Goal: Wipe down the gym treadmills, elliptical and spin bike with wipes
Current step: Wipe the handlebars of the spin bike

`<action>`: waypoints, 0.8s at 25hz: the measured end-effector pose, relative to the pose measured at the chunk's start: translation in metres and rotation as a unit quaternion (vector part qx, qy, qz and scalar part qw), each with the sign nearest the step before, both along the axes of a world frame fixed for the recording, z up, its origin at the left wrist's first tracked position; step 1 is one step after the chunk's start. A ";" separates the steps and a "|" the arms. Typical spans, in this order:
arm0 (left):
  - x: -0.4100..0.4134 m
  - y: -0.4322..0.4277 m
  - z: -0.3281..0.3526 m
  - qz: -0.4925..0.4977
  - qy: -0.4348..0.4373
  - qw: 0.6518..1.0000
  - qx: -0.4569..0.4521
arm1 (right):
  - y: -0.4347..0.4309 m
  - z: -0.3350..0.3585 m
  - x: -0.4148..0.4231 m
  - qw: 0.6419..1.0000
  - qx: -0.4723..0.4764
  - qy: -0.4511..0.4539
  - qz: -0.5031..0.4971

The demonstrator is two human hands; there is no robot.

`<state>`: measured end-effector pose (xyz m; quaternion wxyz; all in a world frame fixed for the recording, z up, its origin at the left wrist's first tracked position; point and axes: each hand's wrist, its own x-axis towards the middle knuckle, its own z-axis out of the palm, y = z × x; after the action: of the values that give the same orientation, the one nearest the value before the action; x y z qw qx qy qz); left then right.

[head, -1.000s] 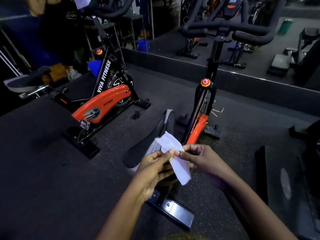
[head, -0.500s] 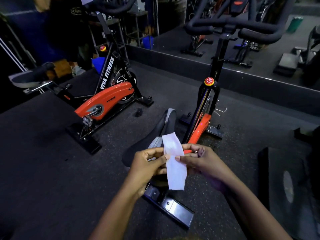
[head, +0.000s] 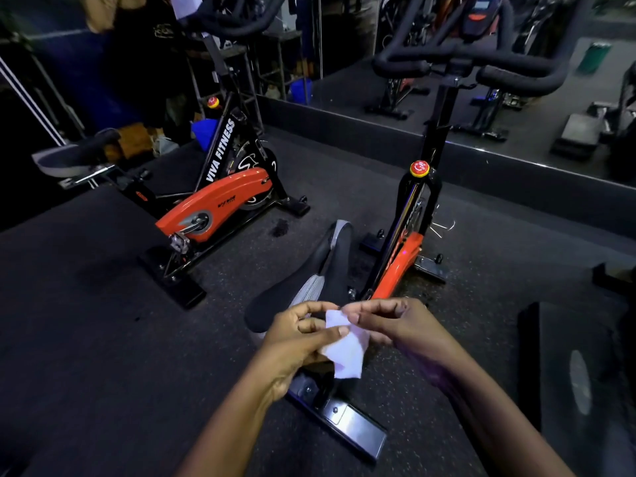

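White wipe [head: 345, 349] pinched between left hand [head: 298, 335] and right hand [head: 399, 325].

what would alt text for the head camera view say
The left hand and right hand hold a white wipe above the black saddle of an orange-and-black spin bike on dark flooring. A second spin bike stands to the left.

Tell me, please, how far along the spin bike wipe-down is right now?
Done: no wiped surface can be told from this view. In hand: the left hand and right hand both pinch a white wipe above the near spin bike's saddle. Left: likely that saddle, its handlebars and the VIVA FITNESS spin bike alongside; the other machines cannot be judged here.
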<state>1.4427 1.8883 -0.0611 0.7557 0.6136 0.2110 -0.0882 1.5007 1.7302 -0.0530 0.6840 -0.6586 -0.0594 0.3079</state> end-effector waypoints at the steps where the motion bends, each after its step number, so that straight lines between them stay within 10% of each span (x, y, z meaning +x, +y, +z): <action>1: 0.000 -0.002 -0.001 0.031 -0.017 0.999 -0.013 | 0.002 -0.001 -0.001 1.000 0.013 0.010 -0.011; 5: 0.001 -0.008 -0.005 0.127 -0.107 0.986 0.017 | 0.014 -0.005 -0.009 0.996 0.070 0.059 -0.015; 10: -0.005 0.029 -0.029 0.199 -0.144 0.902 0.354 | 0.022 -0.008 0.002 0.996 0.067 -0.015 -0.063; 15: 0.010 0.060 -0.050 0.174 -0.042 0.961 0.212 | 0.050 -0.005 0.026 0.908 -0.169 -0.381 -0.045; 20: 0.031 0.061 -0.055 0.212 -0.003 0.970 0.123 | 0.092 -0.017 0.023 0.816 -0.210 -0.534 0.075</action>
<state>1.4738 1.9493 -0.1162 0.6768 0.6430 0.3436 0.1023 1.5241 1.8219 -0.0698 0.3648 -0.8408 -0.3981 -0.0371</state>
